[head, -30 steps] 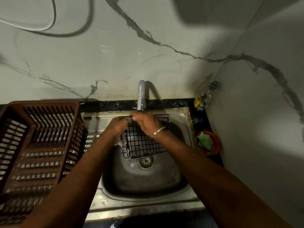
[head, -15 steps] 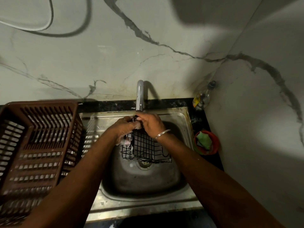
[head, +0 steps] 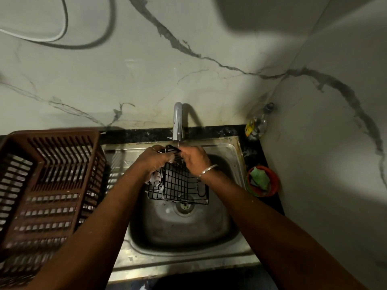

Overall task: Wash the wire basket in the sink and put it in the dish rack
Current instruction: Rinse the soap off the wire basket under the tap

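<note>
Compared with a second ago, the wire basket (head: 180, 183) has been swung from lying fairly flat with its wide face up to hanging steeply, one corner raised just beneath the faucet (head: 177, 122) and its lower edge down over the drain (head: 185, 206). Both hands have come closer together at that upper corner. The dish rack and the things on the worktop lie as before.

The basket is held above the basin of the sink (head: 236, 155), not resting on it. The left hand (head: 154, 162) has its grip curled round the upper left rim, and white suds (head: 156, 182) cling to the wires below it. The right hand (head: 193, 160), a thin metal bangle (head: 207, 170) on its wrist, pinches the upper right edge with bent fingers.

The basket is black coated wire in a square grid with rounded corners. The sink is dull, stained stainless steel with a rounded basin. The faucet is a smooth chrome tube bent over at the top. To the left stands the dish rack (head: 52, 185), brown slotted plastic with sloping walls. On the black speckled worktop (head: 209, 131) to the right sit a round orange bowl (head: 275, 183) holding a green scrub pad (head: 259, 178) and, in the corner, a clear bottle (head: 257, 124). The wall (head: 146, 70) is pale with dark marble veins, and a cable (head: 62, 28) loops across it.
</note>
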{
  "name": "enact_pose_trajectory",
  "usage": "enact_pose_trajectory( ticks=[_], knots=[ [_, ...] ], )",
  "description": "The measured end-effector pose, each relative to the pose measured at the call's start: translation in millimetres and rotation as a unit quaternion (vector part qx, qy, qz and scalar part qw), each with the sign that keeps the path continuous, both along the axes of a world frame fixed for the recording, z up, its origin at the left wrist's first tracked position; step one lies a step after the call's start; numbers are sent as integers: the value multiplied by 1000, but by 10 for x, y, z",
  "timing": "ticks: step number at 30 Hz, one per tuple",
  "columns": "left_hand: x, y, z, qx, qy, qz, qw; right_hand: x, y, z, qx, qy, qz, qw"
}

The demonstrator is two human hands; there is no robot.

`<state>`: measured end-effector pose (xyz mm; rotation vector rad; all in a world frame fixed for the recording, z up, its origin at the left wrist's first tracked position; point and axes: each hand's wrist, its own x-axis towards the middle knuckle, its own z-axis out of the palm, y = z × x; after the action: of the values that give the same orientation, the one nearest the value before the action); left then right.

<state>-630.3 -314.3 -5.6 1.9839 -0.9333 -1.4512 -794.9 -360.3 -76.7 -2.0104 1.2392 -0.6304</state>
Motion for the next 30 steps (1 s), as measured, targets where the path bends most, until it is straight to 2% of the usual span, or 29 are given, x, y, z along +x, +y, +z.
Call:
enact_pose_trajectory(
  ticks=[3, 6, 10, 14, 18, 21, 26, 30],
  knots=[
    [55, -7, 36, -20, 8, 7, 1000, 69, -30, 42, -11, -17, 11, 1000],
    [136, 38, 78, -17, 5, -1, 1000, -28, -60, -83, 31, 22, -3, 999],
    [247, 46, 72, -16, 4, 5, 1000, 47, -56, -44, 12, -15, 1, 1000],
    [358, 99, 13, -25, 9, 23, 999, -44, -78, -146, 42, 22, 1, 999],
    [433, 93, -49, -21, 10, 39, 999, 11, -51, -95, 18, 2, 2, 1000],
    [466, 109, -96, -27, 5, 56, 998, -66, -64, -154, 62, 51, -3, 997],
    [544, 57, -214, -10, 23, 113, 993, 8, -35, -22, -8, 29, 18, 999],
    [580, 77, -280, -8, 40, 166, 985, -22, -46, 3, -17, 70, 1, 997]
  ],
)
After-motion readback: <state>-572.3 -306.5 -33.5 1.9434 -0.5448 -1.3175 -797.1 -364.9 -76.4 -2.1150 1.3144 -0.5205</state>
